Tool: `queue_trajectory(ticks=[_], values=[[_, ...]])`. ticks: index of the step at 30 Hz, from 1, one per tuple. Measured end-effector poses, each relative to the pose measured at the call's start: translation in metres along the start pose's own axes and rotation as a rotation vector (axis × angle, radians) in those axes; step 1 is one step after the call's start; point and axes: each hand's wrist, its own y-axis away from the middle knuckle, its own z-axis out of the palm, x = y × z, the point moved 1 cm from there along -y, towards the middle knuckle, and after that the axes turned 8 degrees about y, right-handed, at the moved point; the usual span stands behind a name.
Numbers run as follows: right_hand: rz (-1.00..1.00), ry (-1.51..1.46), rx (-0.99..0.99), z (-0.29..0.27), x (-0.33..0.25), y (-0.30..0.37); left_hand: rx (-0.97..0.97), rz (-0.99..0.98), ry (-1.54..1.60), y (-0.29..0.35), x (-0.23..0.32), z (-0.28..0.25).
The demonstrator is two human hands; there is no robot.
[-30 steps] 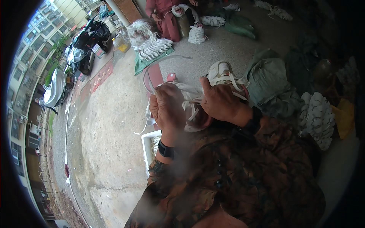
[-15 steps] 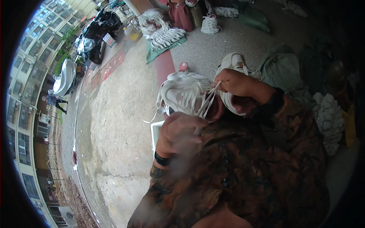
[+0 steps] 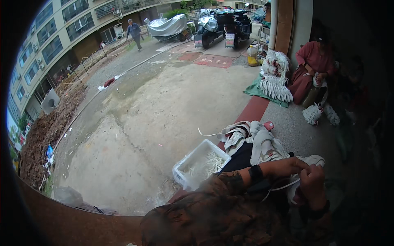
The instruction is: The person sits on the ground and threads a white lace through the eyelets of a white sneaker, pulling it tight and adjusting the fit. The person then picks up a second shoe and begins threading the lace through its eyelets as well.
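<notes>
My left hand [image 3: 294, 165] and my right hand [image 3: 313, 183] meet at the fingertips above a white shoe [image 3: 314, 159] at the lower right. Both are closed in a pinch. A white shoelace [image 3: 281, 188] loops out from beneath them, running to the right hand's fingers. What the left fingertips hold is too small to make out. Another white shoe [image 3: 266, 146] lies just beyond my left forearm, against a loose pile of white shoe parts [image 3: 236, 137]. Beside these stands a white foam box [image 3: 186, 185] with white laces [image 3: 213, 163] inside.
Farther back on the right, a seated person [image 3: 318, 57] in red handles a shoe. White shoes [image 3: 276, 89] lie in a row on a green sheet [image 3: 254, 87]. Parked scooters [image 3: 223, 26] and a silver-covered vehicle [image 3: 167, 28] stand beyond the concrete ground [image 3: 164, 106]. Someone [image 3: 134, 33] walks there.
The view has swung left, showing more of the yard and the foam box. My hands, earlier apart with the right one gripping laces, are now together at the right-hand shoe.
</notes>
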Motion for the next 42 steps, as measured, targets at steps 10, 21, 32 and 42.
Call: queue_trajectory(ticks=[10,21,32,42], values=[[0.068,-0.068,0.074,0.007,-0.003,0.004,-0.229,-0.211,0.008,-0.021,-0.036,-0.033],[-0.030,-0.137,-0.095,-0.024,-0.001,0.006,-0.214,0.015,-0.608,-0.017,-0.031,-0.053],[0.536,-1.015,0.062,-0.015,-0.018,0.034,-0.014,0.077,-0.158,-0.008,-0.014,-0.032],[0.869,-1.745,-0.145,-0.014,-0.046,0.025,0.153,0.145,0.525,0.020,-0.065,-0.009]])
